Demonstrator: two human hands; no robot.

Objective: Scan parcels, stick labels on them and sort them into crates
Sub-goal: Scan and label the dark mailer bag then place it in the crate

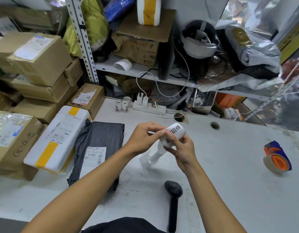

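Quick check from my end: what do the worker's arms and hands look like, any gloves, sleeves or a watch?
Both forearms are bare as far as the view shows, with no sleeves visible. The left hand and right hand wear no gloves, and no watch, rings or wristbands show. A dark garment appears at the bottom edge.

I see a scuffed white counter [229,165] carrying a dark grey mailer bag [101,140], a foam box [57,138] with yellow tape beside it, a black scanner [173,197], a tape dispenser [277,157], a power strip [149,107] and small label rolls [122,105] near the back edge.
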